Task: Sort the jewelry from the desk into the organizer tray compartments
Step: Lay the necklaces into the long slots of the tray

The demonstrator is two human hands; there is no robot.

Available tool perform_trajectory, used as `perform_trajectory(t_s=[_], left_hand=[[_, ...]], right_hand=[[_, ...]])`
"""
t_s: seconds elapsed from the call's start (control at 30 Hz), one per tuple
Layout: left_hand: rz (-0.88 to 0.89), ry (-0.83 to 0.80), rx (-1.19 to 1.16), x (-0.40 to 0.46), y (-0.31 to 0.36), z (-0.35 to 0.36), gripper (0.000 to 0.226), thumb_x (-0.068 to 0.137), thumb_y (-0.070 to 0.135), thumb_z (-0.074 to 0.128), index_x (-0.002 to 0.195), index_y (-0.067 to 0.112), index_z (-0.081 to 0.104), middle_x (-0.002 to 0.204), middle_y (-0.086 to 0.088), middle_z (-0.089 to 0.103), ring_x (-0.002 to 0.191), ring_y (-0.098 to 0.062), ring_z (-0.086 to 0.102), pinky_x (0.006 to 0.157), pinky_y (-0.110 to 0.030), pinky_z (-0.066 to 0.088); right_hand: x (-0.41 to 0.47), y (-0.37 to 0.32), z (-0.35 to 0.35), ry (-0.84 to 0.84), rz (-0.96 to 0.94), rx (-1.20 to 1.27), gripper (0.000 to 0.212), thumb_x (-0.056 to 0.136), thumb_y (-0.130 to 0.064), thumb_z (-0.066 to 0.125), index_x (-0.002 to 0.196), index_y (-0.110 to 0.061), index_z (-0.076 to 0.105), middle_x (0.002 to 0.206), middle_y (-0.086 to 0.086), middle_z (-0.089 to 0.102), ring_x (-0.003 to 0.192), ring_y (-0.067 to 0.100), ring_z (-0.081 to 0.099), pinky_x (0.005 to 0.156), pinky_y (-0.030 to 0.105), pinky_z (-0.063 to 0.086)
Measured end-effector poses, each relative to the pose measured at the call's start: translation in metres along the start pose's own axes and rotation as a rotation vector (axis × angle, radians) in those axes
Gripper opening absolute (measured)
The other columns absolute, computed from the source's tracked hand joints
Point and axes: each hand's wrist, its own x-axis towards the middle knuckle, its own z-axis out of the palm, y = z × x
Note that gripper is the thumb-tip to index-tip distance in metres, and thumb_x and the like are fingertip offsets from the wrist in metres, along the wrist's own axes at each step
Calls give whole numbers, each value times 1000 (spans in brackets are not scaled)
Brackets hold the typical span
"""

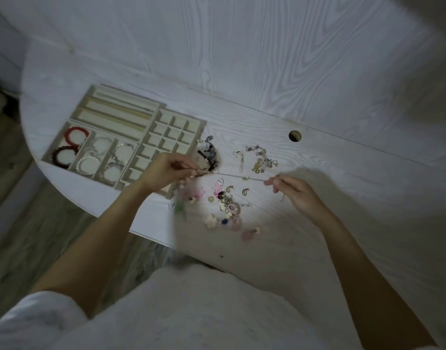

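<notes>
A thin chain necklace [232,175] with a small gold pendant is stretched taut above the desk. My left hand [166,170] pinches one end over the tray's near right corner. My right hand [292,189] pinches the other end. The beige organizer tray [163,107] lies at the left, with long slots at the back, a grid of small cells at the right, and red, dark and pearl bracelets [73,145] in front compartments. Loose earrings and charms [227,200] lie scattered under the chain, with a dark tangled piece [211,155] beside the tray.
A round cable hole [295,135] sits in the white wood-grain desk [317,72] behind the jewelry. Another cluster of gold earrings [262,160] lies right of the tray. The desk's curved front edge runs near my body, with the floor to the left.
</notes>
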Motion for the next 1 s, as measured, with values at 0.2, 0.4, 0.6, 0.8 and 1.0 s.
perform_trajectory(t_s=[0.2,0.4,0.6,0.8,1.0], left_hand=[[-21,89,-93,-28,-33,-33,18,79,12,71,92,22,76,78,-6,73,67,-20,67,68,-25,56],[-106,271,-199,-37,-65,-79,14,82,1,69,90,11,71,70,3,72,68,-8,66,67,-16,52],[-82,414,-19,-25,-104,-155,10,83,9,71,92,15,70,82,1,70,77,-11,66,73,-20,51],[-40,447,55,10,-129,-237,13,83,6,71,86,18,69,76,17,67,71,7,61,72,-8,46],[-14,480,136,63,-161,-292,13,85,13,70,92,24,68,84,9,68,77,7,60,76,-12,48]], right_hand=[[10,-18,17,-43,-18,36,24,97,-15,49,81,-8,65,71,-2,63,65,8,60,71,21,47],[49,-44,65,66,-104,-154,11,90,-16,62,93,-21,71,89,-13,68,75,-2,60,64,9,43],[92,-86,116,222,-124,-121,23,88,-7,63,81,-28,67,75,-8,66,60,2,59,55,12,45],[155,-143,177,359,-217,-179,13,88,-6,63,85,-17,69,71,-12,63,65,-5,59,63,7,45],[212,-168,216,401,-220,-399,11,93,-10,56,92,-6,65,82,4,61,67,11,49,61,6,34]])
